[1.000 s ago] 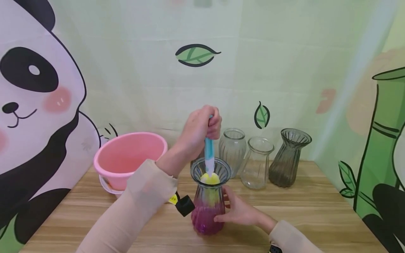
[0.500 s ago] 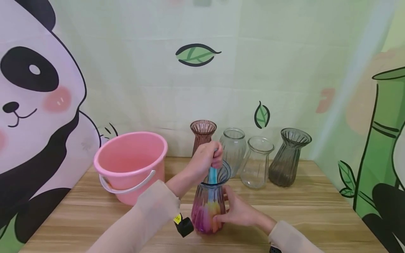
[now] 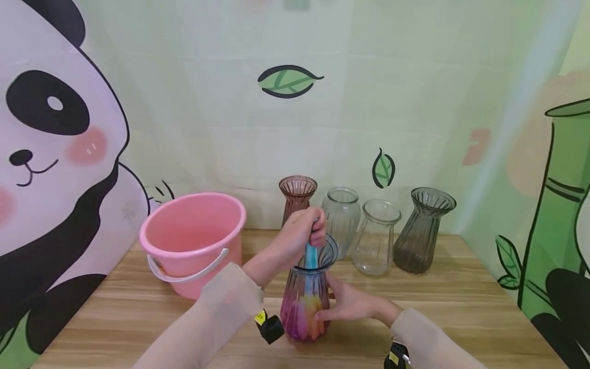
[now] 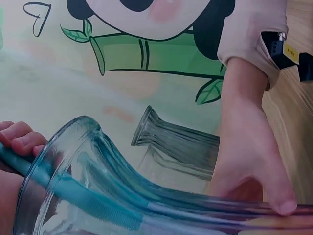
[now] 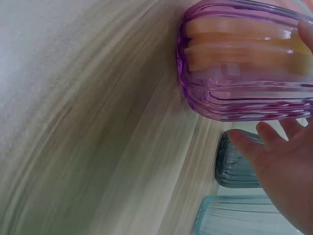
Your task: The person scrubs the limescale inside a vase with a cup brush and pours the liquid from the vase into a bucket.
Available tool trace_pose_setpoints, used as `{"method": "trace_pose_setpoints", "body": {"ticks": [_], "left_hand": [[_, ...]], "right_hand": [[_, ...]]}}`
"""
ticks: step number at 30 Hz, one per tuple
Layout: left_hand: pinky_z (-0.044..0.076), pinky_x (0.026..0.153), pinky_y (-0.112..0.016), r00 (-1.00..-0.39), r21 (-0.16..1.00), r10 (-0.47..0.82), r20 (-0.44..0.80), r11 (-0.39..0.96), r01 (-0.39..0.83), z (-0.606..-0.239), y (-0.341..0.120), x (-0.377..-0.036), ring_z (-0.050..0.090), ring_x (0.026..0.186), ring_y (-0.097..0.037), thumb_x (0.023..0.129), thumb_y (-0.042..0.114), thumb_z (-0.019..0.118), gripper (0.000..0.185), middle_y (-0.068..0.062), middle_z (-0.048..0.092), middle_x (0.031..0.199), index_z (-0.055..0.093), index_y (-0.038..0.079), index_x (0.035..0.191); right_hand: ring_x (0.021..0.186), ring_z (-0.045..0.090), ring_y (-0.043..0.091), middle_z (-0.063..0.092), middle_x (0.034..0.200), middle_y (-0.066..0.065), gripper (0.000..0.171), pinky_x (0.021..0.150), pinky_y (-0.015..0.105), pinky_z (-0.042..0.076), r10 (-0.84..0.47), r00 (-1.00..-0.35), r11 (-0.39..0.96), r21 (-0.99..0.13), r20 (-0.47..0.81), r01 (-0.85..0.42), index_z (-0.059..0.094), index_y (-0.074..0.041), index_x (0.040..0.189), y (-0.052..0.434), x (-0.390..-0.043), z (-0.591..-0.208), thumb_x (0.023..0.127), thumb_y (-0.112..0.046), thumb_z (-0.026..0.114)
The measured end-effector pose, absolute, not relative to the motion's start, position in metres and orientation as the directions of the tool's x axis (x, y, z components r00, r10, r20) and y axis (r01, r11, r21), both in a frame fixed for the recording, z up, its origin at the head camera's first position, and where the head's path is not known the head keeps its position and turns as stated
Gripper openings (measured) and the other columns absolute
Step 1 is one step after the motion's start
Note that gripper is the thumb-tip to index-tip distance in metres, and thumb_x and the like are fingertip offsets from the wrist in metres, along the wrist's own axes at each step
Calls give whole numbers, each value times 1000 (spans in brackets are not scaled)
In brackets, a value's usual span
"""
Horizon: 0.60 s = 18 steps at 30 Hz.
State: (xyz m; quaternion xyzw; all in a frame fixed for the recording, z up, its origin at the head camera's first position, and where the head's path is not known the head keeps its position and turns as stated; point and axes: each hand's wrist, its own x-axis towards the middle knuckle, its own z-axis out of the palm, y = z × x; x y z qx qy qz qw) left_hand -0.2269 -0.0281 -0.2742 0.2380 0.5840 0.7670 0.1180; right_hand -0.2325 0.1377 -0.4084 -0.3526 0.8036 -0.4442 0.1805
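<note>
The purple ribbed glass vase (image 3: 306, 307) is stood on the wooden table (image 3: 461, 318), just right of the pink bucket (image 3: 193, 241). Its side is cupped by the right hand (image 3: 352, 305), fingers curved against the glass. The blue-handled bottle brush (image 3: 311, 255) is gripped in the left hand (image 3: 301, 233), fingers curled round it, its head inside the vase.

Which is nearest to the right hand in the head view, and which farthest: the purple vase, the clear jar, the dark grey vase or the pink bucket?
1. Purple vase: the right hand holds its side.
2. Clear jar: behind the hand, in the back row.
3. Dark grey vase: back row, far right.
4. Pink bucket: far left, beyond the left forearm.
</note>
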Motion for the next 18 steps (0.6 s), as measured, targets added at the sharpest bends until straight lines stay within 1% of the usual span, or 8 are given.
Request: {"method": "trace_pose_setpoints", "body": {"ticks": [3,5,8,12,15,18], "left_hand": [[24,52,-23,-861,950,457,225,-299,89,-273,-27,-227,24,49,-12,90,12,30,28,2,24,54,25,8,62],[23,51,-23,-862,945,451,230,-314,88,-270,-27,-227,23,48,-11,89,11,31,28,2,23,54,25,9,61],[20,50,-23,-866,938,431,253,-330,110,-261,-28,-227,21,46,-11,87,10,31,28,2,22,52,24,10,60],[18,48,-23,-867,920,388,313,-350,176,-239,-30,-225,20,45,-10,86,9,31,28,3,22,50,24,11,58],[17,46,-23,-863,895,349,366,-385,224,-217,-34,-221,19,44,-10,85,7,30,29,4,22,49,25,11,57],[15,45,-22,-858,870,312,408,-417,262,-199,-40,-216,19,43,-9,85,7,29,29,5,22,48,25,12,57]], "right_hand": [[120,47,25,45,129,12,77,96,32,42,-705,-709,366,-855,2,-367,26,-3,134,137,-234,-410,77,-23,74],[119,47,24,46,127,12,78,95,31,43,-692,-722,358,-870,-3,-340,26,-3,132,136,-234,-411,75,-21,75],[116,49,22,48,124,10,78,94,30,43,-689,-725,358,-866,7,-349,26,-4,131,135,-233,-413,74,-23,76],[116,48,21,48,126,8,81,95,30,42,-706,-708,342,-860,31,-378,25,-8,135,133,-234,-415,74,-24,76],[120,46,25,44,130,10,85,95,31,43,-715,-698,324,-869,35,-375,21,-9,139,133,-234,-415,75,-21,75],[123,43,27,41,134,12,88,97,33,42,-712,-701,334,-866,26,-371,18,-8,140,134,-234,-413,74,-21,76]]}}
